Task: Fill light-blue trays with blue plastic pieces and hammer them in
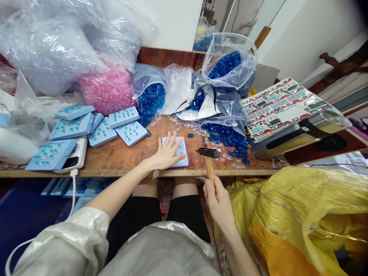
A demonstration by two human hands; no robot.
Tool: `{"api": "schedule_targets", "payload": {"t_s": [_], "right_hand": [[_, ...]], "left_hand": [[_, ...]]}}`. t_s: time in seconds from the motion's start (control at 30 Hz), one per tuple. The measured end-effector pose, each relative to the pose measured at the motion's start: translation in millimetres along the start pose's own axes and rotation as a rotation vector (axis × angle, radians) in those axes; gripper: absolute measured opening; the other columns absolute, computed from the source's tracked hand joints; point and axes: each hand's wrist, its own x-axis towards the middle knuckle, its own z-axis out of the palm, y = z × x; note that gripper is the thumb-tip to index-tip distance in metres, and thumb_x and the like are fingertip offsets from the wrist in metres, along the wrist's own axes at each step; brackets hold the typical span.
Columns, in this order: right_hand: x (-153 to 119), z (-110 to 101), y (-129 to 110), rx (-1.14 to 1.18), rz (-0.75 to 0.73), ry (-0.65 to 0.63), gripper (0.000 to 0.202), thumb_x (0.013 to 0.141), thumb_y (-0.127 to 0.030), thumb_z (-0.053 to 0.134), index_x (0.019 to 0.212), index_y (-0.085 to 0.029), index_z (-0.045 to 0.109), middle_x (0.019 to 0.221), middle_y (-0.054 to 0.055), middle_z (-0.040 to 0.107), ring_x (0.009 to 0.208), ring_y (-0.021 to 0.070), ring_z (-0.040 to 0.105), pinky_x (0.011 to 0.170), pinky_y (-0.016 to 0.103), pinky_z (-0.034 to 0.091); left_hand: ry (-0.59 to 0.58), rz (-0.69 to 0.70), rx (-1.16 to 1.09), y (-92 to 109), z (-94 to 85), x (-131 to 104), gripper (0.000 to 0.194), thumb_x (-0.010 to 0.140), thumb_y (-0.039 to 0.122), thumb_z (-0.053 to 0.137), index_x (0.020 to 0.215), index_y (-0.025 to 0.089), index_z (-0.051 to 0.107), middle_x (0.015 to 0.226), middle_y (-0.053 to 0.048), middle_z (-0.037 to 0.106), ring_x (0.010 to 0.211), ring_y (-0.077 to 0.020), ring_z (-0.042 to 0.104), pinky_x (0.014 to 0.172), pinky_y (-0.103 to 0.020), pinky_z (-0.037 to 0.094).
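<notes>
My left hand (169, 151) lies over a light blue plastic panel (184, 147) at the table's front edge, fingers spread across it. The palm and fingers hide much of the panel's face. My right hand (216, 195) grips the wooden handle of a hammer (209, 165), whose dark head is raised just right of the panel. Small clear and dark blue plastic pieces (230, 142) lie scattered beyond the hammer. More light blue panels (132, 132) with small turquoise parts are spread to the left.
Open bags of blue pieces (152, 96) stand at the back, beside a bag of pink pieces (106, 86). A metal tumbler (281, 140) and printed sticker sheets (284, 103) are on the right. A white power bank (77, 153) with a cable sits left. Yellow sacks (310, 207) fill the lower right.
</notes>
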Motion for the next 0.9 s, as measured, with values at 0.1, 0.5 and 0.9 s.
{"api": "schedule_targets", "payload": {"t_s": [0.1, 0.5, 0.9], "right_hand": [[-4.0, -2.3, 7.5, 0.057, 0.022, -0.006, 0.040, 0.090, -0.040, 0.033, 0.116, -0.015, 0.051, 0.057, -0.004, 0.042, 0.051, 0.0119, 0.041, 0.050, 0.022, 0.036], [3.5, -6.4, 27.3, 0.049, 0.077, -0.002, 0.041, 0.089, -0.044, 0.035, 0.114, -0.016, 0.052, 0.058, -0.004, 0.044, 0.051, 0.0116, 0.042, 0.051, 0.022, 0.037], [11.4, 0.8, 28.6, 0.010, 0.062, -0.037, 0.042, 0.088, -0.045, 0.035, 0.114, -0.016, 0.053, 0.056, -0.004, 0.045, 0.051, 0.0127, 0.044, 0.051, 0.022, 0.037]], "left_hand": [[0.224, -0.151, -0.179, -9.8, -11.6, -0.2, 0.052, 0.091, 0.048, 0.024, 0.136, 0.021, 0.030, 0.146, -0.013, 0.021, 0.137, -0.0288, 0.009, 0.104, -0.058, 0.017], [0.338, -0.182, 0.371, -58.0, -36.4, -1.1, 0.048, 0.076, 0.010, 0.043, 0.123, 0.016, 0.044, 0.133, -0.017, 0.041, 0.127, -0.0346, 0.029, 0.098, -0.065, 0.019], [0.156, 0.054, 0.582, -78.5, -48.6, -4.8, 0.031, 0.082, 0.010, 0.035, 0.095, 0.020, 0.060, 0.093, -0.014, 0.059, 0.096, -0.0291, 0.047, 0.080, -0.047, 0.036]]}}
